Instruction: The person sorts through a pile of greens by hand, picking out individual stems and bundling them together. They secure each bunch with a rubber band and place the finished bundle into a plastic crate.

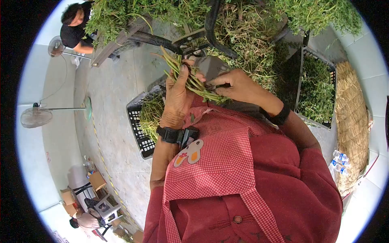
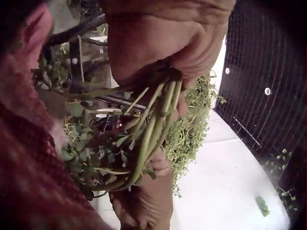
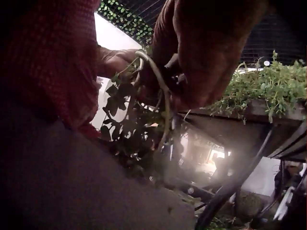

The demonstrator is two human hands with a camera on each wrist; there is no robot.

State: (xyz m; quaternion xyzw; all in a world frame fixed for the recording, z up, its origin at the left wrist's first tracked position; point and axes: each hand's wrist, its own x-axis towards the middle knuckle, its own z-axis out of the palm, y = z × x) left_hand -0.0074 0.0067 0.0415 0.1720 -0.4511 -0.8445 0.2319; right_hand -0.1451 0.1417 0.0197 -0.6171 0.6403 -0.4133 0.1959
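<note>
A bundle of green stems (image 1: 193,83) lies across my left hand (image 1: 178,91), whose fingers and thumb grip it in front of the apron. My right hand (image 1: 239,86) has its thumb and fingers bent together at the bundle's leafy end, pinching at it. In the left wrist view the stems (image 2: 156,124) come out from under the left hand (image 2: 163,43) and bend down to small leaves. Seen from the right wrist, a curved stem (image 3: 165,91) with leaves hangs beside the right hand (image 3: 206,52); its fingertips are dark and partly hidden.
Black crates of greens stand at left (image 1: 146,150) and right (image 1: 334,81). Cut greens (image 1: 247,44) are heaped ahead, beside a table (image 1: 117,42) with leafy plants. A straw roll (image 1: 351,125) and bottles (image 1: 339,163) are at right. Fans and two people are at left.
</note>
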